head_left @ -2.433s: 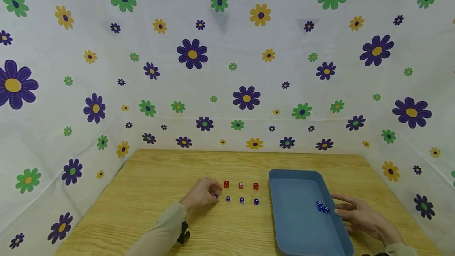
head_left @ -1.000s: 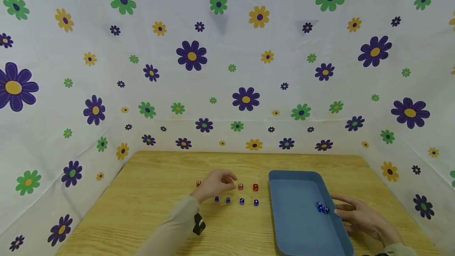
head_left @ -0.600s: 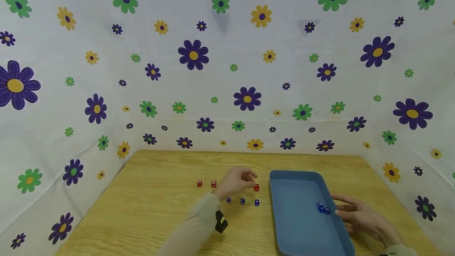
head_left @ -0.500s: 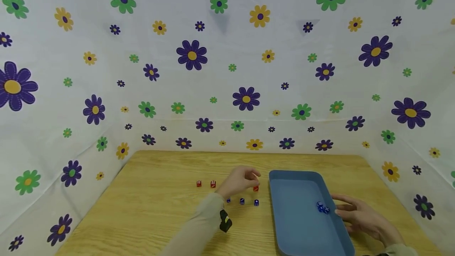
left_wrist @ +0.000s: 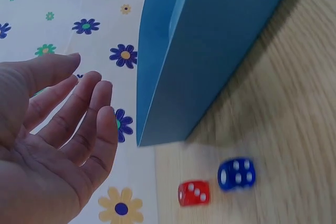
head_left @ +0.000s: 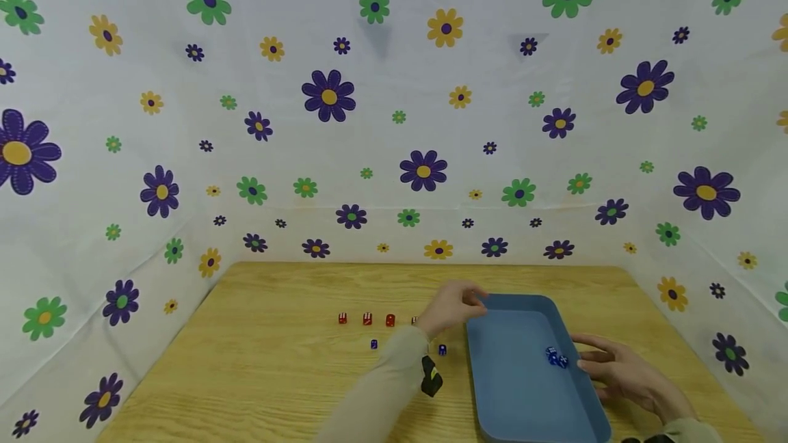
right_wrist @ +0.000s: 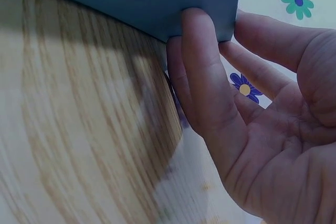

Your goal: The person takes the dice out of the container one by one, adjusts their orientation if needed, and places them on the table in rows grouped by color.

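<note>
My left hand point(head_left: 452, 305) hovers at the far left corner of a blue tray point(head_left: 470, 388). The left wrist view shows its fingers loosely bent, with nothing between them. Close by in that view lie a red die point(left_wrist: 193, 193) and a blue die point(left_wrist: 237, 174). Red dice point(head_left: 367, 318) form a row left of the tray, and a nearer row of blue dice point(head_left: 373, 344) is partly hidden by the left sleeve. Several blue dice point(head_left: 557, 357) lie inside the tray. The right hand point(head_left: 628, 374) touches the tray's right wall from outside, its fingers point(right_wrist: 198, 51) extended against it.
A wooden table point(head_left: 277, 374) carries everything. White cloth with printed flowers point(head_left: 423, 171) stands behind it and along both sides. A dark band point(head_left: 432, 376) is worn on the left wrist.
Moving rightward over the rows of dice, the left hand has come to the tray's far left corner, uncovering red dice at left. The right hand and tray hold their positions.
</note>
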{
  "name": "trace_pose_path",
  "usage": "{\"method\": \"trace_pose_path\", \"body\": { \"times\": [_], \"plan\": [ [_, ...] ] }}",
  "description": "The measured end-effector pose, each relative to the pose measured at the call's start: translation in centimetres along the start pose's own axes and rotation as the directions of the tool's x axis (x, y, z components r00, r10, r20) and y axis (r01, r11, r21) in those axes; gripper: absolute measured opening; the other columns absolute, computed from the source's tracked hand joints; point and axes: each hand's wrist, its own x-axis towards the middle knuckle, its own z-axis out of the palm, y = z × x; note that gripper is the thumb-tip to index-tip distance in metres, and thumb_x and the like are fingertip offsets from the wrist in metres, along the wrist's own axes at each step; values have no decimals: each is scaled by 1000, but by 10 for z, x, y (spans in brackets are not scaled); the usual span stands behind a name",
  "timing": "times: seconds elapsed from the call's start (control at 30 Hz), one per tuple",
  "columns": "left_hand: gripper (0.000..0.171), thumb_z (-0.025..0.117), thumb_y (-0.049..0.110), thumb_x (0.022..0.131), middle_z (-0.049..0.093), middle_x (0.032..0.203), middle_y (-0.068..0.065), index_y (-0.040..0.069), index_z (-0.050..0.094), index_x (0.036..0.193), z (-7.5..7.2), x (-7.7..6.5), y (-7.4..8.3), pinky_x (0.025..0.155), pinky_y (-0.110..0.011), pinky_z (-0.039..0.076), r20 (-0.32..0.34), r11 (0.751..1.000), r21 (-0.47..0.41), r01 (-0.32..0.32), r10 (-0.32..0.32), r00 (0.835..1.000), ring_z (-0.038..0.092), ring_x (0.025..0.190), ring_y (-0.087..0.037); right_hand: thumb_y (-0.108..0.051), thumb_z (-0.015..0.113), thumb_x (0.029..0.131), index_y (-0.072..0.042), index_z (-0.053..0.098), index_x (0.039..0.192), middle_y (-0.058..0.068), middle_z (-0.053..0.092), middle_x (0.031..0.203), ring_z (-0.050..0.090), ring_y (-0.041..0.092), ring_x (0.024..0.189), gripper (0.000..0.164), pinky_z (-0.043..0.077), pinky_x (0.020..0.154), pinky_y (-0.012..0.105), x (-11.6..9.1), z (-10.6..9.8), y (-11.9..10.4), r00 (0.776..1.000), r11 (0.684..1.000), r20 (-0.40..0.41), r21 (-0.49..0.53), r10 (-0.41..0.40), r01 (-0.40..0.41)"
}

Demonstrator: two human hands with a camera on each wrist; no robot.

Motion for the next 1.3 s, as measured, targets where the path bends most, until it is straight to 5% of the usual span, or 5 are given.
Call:
{"method": "trace_pose_path", "body": {
  "times": [0.27,0.63,0.93,1.3],
  "plan": [
    [25,72,12,89,69,96,-1,7,71,114,25,20,14,68,-22,50,28,999,30,-15,14,1000,60,82,-6,-21,67,94,-1,21,155,30,48,139,65,24,104,79,56,83,46,1,-1,-1,1000,1000,4,-15,0,0],
    [24,73,9,87,71,87,-1,8,72,111,63,38,40,69,-22,50,53,994,-108,9,-4,999,62,74,-4,-20,64,96,0,16,155,24,53,137,65,27,108,79,55,87,49,0,-6,-1,996,999,76,15,-48,47],
    [22,76,9,85,71,84,3,12,72,107,92,39,39,69,-25,51,41,989,-103,106,-102,994,63,73,-7,-20,64,96,0,17,155,25,53,136,65,27,108,78,55,86,48,-1,-4,1,996,999,84,27,-38,36],
    [31,79,3,80,73,91,4,14,72,108,109,35,26,66,-26,53,76,985,-62,160,-155,985,64,79,-6,-21,66,95,1,16,155,30,48,139,65,26,108,81,55,86,47,1,-5,0,998,1000,55,3,-15,15]
  ]
}}
